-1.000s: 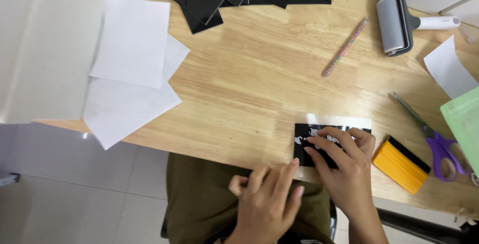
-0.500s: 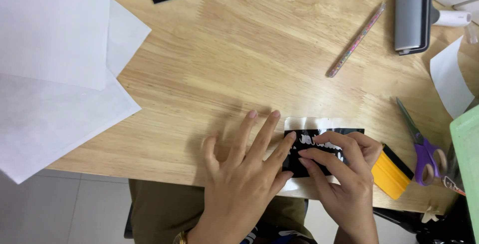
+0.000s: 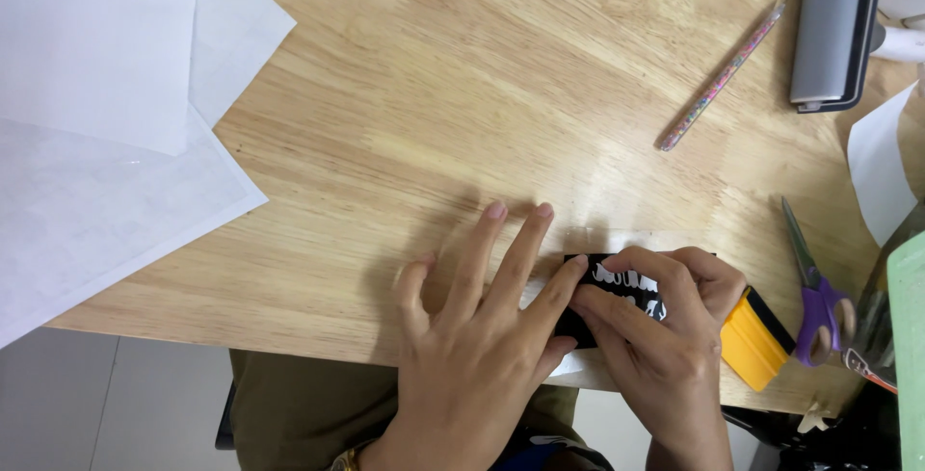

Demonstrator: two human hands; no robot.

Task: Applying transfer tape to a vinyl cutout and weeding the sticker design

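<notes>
A small black vinyl piece [image 3: 617, 283] with white cut lettering lies on a white backing strip [image 3: 631, 240] near the front edge of the wooden table [image 3: 462, 95]. My left hand [image 3: 477, 336] lies flat with fingers spread, its index fingertip pressing the piece's left end. My right hand [image 3: 665, 336] bends over the piece from the right, thumb and fingertips pinching at the lettering. Much of the piece is hidden under both hands.
A yellow and black squeegee [image 3: 756, 341] lies just right of my right hand, then purple-handled scissors [image 3: 814, 288]. A speckled pencil [image 3: 721, 76] and a grey roller [image 3: 833, 28] lie at the back right. White paper sheets [image 3: 106, 115] cover the left. A green edge [image 3: 908, 355] shows far right.
My left hand came up from below the table edge and now lies flat on the table against the piece. The view has moved closer; my right hand stays on the lettering.
</notes>
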